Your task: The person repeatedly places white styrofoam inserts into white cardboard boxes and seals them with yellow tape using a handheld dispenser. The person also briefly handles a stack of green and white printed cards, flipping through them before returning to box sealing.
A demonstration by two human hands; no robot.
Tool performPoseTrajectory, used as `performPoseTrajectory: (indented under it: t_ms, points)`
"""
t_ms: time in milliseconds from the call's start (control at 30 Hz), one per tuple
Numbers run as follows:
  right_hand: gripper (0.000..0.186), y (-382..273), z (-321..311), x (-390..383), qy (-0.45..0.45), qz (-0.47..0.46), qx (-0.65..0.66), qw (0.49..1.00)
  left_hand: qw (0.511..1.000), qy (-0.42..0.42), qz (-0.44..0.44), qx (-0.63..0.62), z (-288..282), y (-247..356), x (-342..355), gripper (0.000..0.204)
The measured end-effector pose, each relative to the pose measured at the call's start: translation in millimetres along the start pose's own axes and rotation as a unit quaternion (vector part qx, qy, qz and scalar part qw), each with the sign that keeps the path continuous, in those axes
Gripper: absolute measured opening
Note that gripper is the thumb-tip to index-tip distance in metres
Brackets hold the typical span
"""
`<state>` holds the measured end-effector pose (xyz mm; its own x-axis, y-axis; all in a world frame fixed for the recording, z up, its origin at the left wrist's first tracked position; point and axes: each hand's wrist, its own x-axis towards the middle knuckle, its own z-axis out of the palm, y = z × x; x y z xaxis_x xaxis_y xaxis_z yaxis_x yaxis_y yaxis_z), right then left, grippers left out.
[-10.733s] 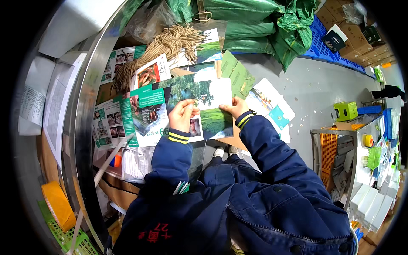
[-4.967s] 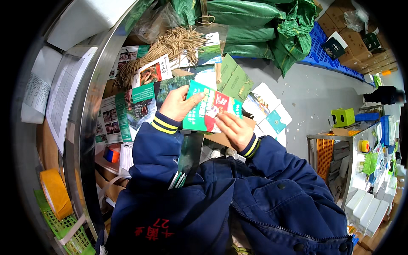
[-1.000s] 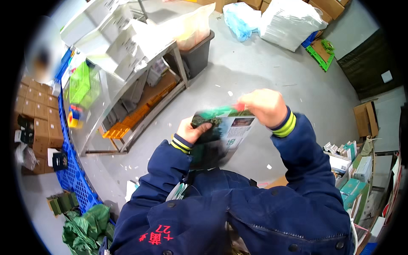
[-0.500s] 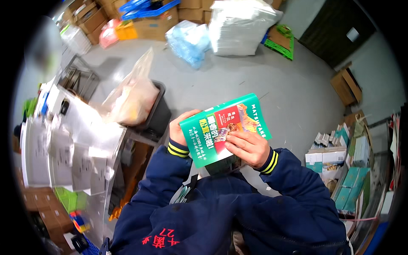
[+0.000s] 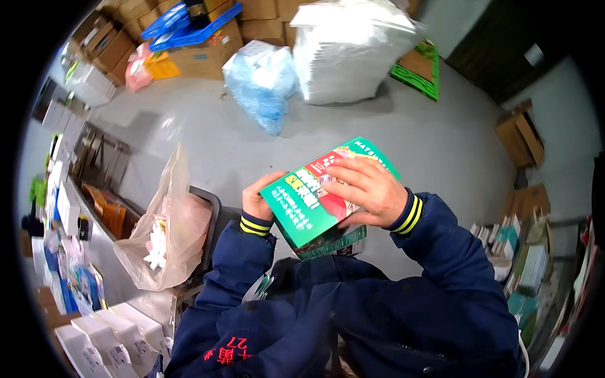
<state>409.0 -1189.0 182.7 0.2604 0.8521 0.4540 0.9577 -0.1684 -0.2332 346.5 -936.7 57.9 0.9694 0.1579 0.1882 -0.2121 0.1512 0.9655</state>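
Note:
A green printed cardboard box (image 5: pixel 287 217), with a red panel and a picture on its upper face, is held in front of my chest. My left hand (image 5: pixel 257 199) grips its left edge, its fingers partly hidden behind the box. Across the upper face lie the fingers of my right hand (image 5: pixel 372 192), with the thumb at the near edge. Below that face a dark gap and a patterned green panel (image 5: pixel 334 244) show; whether the box is open there I cannot tell.
To the left stands a dark bin (image 5: pixel 216 233) lined with a clear plastic bag (image 5: pixel 142 246). White foam boxes (image 5: pixel 126 340) sit at the lower left. Ahead are a blue plastic bag (image 5: pixel 261 82) and a wrapped white stack (image 5: pixel 340 69). An open brown carton (image 5: pixel 520 135) stands right.
The box has tilted, and its near side shows more. My right hand has slid up onto the upper face. The surroundings have shifted in view, with the lined bin now more visible.

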Motion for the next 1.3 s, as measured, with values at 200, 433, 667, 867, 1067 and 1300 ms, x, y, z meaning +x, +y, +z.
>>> performPoseTrajectory:
  t_ms: [200, 433, 667, 867, 1067, 1300]
  points:
    - [0.030, 171.0, 18.0, 172.6, -0.061, -0.004, 0.079, 0.995, 0.996, -0.015, -0.080, 0.033, -54.9, 9.1, 117.3, 0.019]
    - [0.030, 228.9, 62.8, 306.6, -0.093, -0.088, 0.040, 0.991, 0.982, 0.171, -0.072, -0.024, -138.6, -17.1, 204.9, 0.030]
    - [0.040, 270.3, 172.3, 398.5, -0.017, -0.173, -0.106, 0.979, 0.957, 0.221, -0.070, -0.173, -254.7, 39.4, 308.5, 0.051]
    - [0.051, 336.8, 235.8, 536.0, -0.067, -0.176, 0.133, 0.973, 0.973, 0.199, -0.087, 0.077, -357.9, 42.2, 385.5, 0.028]
    - [0.010, 384.5, 311.5, 709.3, -0.086, -0.226, 0.314, 0.918, 0.905, 0.265, -0.060, 0.327, -439.2, 75.2, 459.0, 0.020]
    - [0.013, 487.1, 418.9, 825.3, -0.209, -0.205, 0.220, 0.930, 0.814, 0.529, -0.038, 0.235, -576.6, 115.6, 424.4, 0.020]
